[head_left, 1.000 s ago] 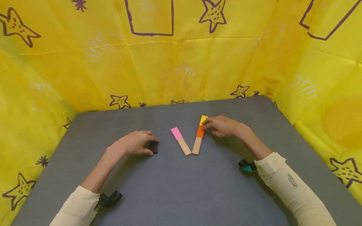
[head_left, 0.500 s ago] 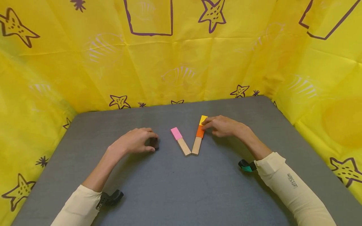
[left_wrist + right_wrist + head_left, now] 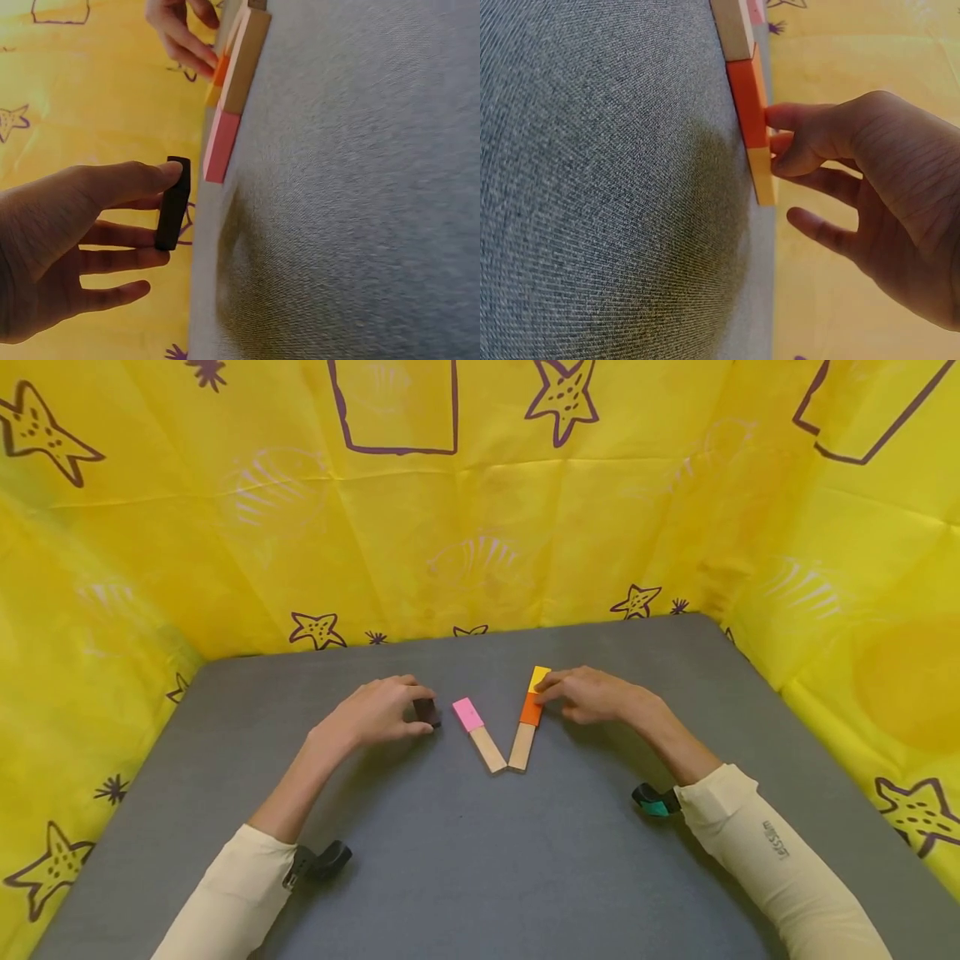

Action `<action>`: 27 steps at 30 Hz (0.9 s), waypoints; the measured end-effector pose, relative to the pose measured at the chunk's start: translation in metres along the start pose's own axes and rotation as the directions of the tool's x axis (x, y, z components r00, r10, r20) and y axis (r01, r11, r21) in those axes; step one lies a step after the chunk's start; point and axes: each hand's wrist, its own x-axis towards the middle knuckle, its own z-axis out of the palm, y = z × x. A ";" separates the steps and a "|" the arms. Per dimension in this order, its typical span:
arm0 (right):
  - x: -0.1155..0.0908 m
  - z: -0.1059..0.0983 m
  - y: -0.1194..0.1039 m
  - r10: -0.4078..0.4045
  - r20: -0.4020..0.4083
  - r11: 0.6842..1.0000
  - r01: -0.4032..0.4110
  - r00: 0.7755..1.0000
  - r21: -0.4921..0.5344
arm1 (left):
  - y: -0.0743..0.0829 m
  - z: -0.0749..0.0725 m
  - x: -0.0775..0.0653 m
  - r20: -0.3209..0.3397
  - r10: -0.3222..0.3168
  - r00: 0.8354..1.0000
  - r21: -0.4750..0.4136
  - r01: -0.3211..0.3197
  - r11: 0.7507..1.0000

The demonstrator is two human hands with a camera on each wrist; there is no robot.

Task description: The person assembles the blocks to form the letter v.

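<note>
My left hand (image 3: 375, 712) pinches a small black block (image 3: 173, 208) between thumb and fingers. In the left wrist view the block is held up off the grey surface, near the free end of a pink block (image 3: 468, 715). That pink block lies end to end with a bare wooden block (image 3: 489, 751). My right hand (image 3: 596, 695) rests its fingertips on an orange block (image 3: 530, 712) and a yellow block (image 3: 539, 675). These two continue a line from a second wooden block (image 3: 522, 748). Both rows meet at their near ends, forming a V.
The blocks lie on a grey cloth-covered table (image 3: 465, 860). Yellow curtains (image 3: 450, 502) printed with starfish and shells stand along its back and sides. Each sleeve cuff carries a dark strapped-on device, one by the left wrist (image 3: 322, 862) and another by the right (image 3: 654, 800).
My left hand has carried the black block to the right and away from me, closer to the pink block. The block has tilted. My right hand and the V of blocks have stayed put.
</note>
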 end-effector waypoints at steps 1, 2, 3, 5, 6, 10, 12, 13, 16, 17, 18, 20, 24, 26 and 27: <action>0.000 0.000 0.000 0.002 0.000 1.000 -0.002 1.000 0.001 | -0.001 0.000 0.003 -0.005 -0.004 1.000 -0.002 0.004 1.000; 0.000 0.001 0.001 0.003 0.001 1.000 -0.003 1.000 -0.001 | -0.002 -0.001 0.007 -0.010 -0.008 1.000 -0.004 0.008 1.000; 0.000 0.001 0.001 0.008 0.002 1.000 -0.008 1.000 0.002 | -0.003 -0.001 0.010 -0.015 -0.012 1.000 -0.008 0.012 1.000; 0.000 0.002 0.002 0.005 -0.001 1.000 -0.005 1.000 -0.001 | -0.005 -0.001 0.017 -0.020 -0.023 1.000 -0.014 0.023 1.000; 0.000 0.002 0.002 0.009 0.000 1.000 -0.009 1.000 0.004 | -0.006 -0.001 0.020 -0.023 -0.031 0.999 -0.019 0.031 0.999; 0.001 0.003 0.003 0.011 0.002 1.000 -0.011 1.000 0.007 | -0.008 -0.001 0.034 -0.023 -0.072 0.997 -0.047 0.071 0.996; 0.000 0.003 0.002 0.019 0.006 1.000 -0.019 1.000 0.012 | -0.009 -0.001 0.040 -0.019 -0.090 0.996 -0.063 0.088 0.994; 0.000 0.003 0.002 0.019 0.006 1.000 -0.019 1.000 0.009 | -0.009 -0.001 0.043 -0.017 -0.094 0.995 -0.069 0.092 0.993; 0.000 0.003 0.002 0.021 0.006 1.000 -0.021 1.000 0.007 | -0.009 0.001 0.052 -0.010 -0.092 0.996 -0.083 0.090 0.992; -0.001 0.003 0.002 0.024 0.006 1.000 -0.024 1.000 0.007 | -0.009 0.002 0.056 -0.007 -0.088 0.996 -0.090 0.087 0.992; -0.001 0.003 0.003 0.027 0.007 1.000 -0.027 1.000 0.008 | -0.010 0.003 0.059 -0.005 -0.084 0.996 -0.093 0.083 0.992; -0.002 0.002 0.003 0.034 0.007 0.999 -0.034 0.999 0.008 | -0.011 0.006 0.065 -0.001 -0.077 0.997 -0.105 0.077 0.992; -0.001 0.002 0.002 0.030 0.006 1.000 -0.030 1.000 0.006 | -0.016 0.013 0.072 0.018 -0.077 0.997 -0.124 0.079 0.989; -0.001 0.002 0.002 0.026 0.008 1.000 -0.026 1.000 0.003 | -0.019 0.016 0.075 0.037 -0.070 0.997 -0.130 0.074 0.989; -0.001 0.002 0.003 0.026 0.011 1.000 -0.026 1.000 0.003 | -0.020 0.018 0.075 0.045 -0.066 0.997 -0.136 0.071 0.988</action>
